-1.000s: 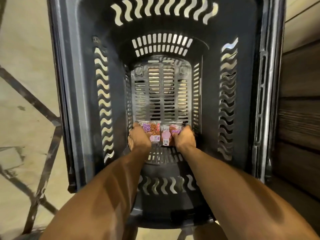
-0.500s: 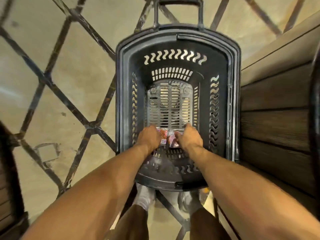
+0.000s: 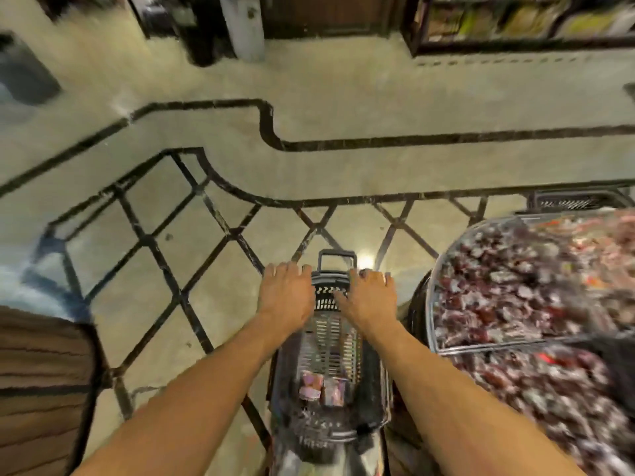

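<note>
A black plastic shopping basket [image 3: 372, 379] stands on the floor below me, its handle [image 3: 336, 257] at the far end. Two small pink and purple snack packets [image 3: 321, 389] lie side by side on its slatted bottom near my end. My left hand [image 3: 287, 297] and my right hand [image 3: 369, 297] hover above the basket's far end, palms down with fingers spread. Neither hand holds anything, and both are well apart from the packets.
A round wire bin [image 3: 481, 348] heaped with red and purple wrapped goods stands close on the right. A wooden display [image 3: 37, 383] sits at lower left. Beige floor with black lines [image 3: 309, 166] stretches ahead; shelves [image 3: 515, 22] line the far side.
Both hands let go of the two packets, which now lie in the basket, and rose up and forward. My head lifted, so the basket looks much smaller and the shop floor shows.
</note>
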Demonstrator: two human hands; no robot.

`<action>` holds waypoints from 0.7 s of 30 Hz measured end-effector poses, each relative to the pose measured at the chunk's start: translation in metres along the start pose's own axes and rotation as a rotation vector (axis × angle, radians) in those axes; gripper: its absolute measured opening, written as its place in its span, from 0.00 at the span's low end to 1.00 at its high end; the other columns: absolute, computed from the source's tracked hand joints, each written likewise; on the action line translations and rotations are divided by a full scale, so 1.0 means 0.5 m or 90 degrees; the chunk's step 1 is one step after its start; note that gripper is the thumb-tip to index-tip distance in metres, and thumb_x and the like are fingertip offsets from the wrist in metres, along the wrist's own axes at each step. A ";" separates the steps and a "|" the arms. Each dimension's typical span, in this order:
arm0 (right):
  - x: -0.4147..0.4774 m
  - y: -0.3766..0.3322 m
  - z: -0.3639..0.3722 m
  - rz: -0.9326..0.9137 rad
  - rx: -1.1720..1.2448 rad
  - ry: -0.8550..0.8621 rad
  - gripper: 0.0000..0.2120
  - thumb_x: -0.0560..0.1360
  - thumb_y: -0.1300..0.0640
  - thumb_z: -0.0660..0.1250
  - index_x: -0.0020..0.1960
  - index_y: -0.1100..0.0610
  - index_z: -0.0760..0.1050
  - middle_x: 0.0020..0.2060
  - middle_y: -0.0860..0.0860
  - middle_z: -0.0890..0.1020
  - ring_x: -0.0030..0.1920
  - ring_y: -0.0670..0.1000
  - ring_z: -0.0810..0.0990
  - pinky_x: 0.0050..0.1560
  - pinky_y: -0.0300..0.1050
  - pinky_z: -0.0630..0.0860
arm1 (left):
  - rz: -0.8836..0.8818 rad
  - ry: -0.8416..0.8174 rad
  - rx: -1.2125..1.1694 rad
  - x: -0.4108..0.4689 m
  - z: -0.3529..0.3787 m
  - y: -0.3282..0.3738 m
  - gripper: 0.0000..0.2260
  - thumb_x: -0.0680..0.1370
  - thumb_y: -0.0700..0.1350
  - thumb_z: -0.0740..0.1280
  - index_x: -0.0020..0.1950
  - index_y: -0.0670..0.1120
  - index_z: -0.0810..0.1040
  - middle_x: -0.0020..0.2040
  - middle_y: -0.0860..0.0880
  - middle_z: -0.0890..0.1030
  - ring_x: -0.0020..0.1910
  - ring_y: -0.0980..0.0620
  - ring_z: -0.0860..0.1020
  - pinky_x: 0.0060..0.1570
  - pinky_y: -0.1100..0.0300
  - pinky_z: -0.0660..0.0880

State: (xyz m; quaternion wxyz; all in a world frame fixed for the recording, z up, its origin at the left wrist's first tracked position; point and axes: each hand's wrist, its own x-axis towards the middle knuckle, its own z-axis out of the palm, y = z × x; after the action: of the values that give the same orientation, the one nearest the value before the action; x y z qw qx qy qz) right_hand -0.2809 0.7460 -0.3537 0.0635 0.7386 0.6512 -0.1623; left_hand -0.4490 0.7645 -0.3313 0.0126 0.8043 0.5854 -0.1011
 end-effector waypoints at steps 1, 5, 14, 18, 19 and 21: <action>-0.022 -0.003 -0.070 -0.003 0.002 0.040 0.29 0.82 0.35 0.58 0.76 0.51 0.69 0.70 0.56 0.77 0.72 0.60 0.72 0.77 0.62 0.58 | 0.002 0.025 -0.001 -0.009 -0.067 -0.004 0.17 0.82 0.54 0.60 0.67 0.49 0.75 0.63 0.44 0.80 0.63 0.42 0.77 0.65 0.46 0.70; -0.122 0.006 -0.324 0.016 0.014 0.130 0.27 0.80 0.35 0.60 0.71 0.51 0.73 0.65 0.55 0.80 0.68 0.59 0.76 0.73 0.61 0.63 | 0.022 0.092 0.000 -0.045 -0.318 0.007 0.18 0.82 0.57 0.59 0.66 0.49 0.76 0.60 0.45 0.81 0.60 0.43 0.79 0.62 0.46 0.72; -0.367 0.091 -0.634 0.188 0.007 0.300 0.30 0.78 0.30 0.58 0.70 0.50 0.73 0.64 0.53 0.80 0.67 0.58 0.76 0.69 0.60 0.67 | 0.190 0.194 -0.001 -0.124 -0.705 0.125 0.21 0.83 0.60 0.56 0.70 0.49 0.73 0.67 0.42 0.76 0.68 0.40 0.73 0.69 0.43 0.66; -0.494 0.145 -0.684 0.307 0.019 0.345 0.29 0.78 0.30 0.59 0.68 0.49 0.74 0.64 0.53 0.80 0.67 0.58 0.76 0.71 0.61 0.67 | 0.314 0.227 -0.014 -0.168 -0.808 0.204 0.22 0.84 0.60 0.55 0.73 0.50 0.71 0.68 0.43 0.76 0.70 0.40 0.72 0.71 0.42 0.64; -0.529 0.160 -0.692 0.339 0.018 0.360 0.29 0.78 0.30 0.59 0.68 0.49 0.74 0.64 0.53 0.80 0.67 0.58 0.76 0.71 0.62 0.67 | 0.349 0.242 -0.009 -0.184 -0.823 0.229 0.21 0.84 0.60 0.56 0.72 0.50 0.72 0.67 0.43 0.77 0.69 0.40 0.73 0.71 0.42 0.65; -0.607 0.188 -0.699 0.407 0.003 0.381 0.30 0.78 0.30 0.58 0.67 0.50 0.75 0.63 0.53 0.81 0.67 0.58 0.76 0.71 0.62 0.67 | 0.416 0.257 -0.001 -0.222 -0.837 0.283 0.20 0.83 0.60 0.57 0.68 0.50 0.73 0.65 0.44 0.78 0.67 0.40 0.75 0.69 0.43 0.67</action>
State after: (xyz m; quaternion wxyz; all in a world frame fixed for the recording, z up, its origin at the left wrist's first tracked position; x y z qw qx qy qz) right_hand -0.1636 0.5533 0.0612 -0.0827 0.9177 0.3791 0.0853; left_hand -0.2863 0.6738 0.0842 -0.0711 0.9521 0.2892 0.0691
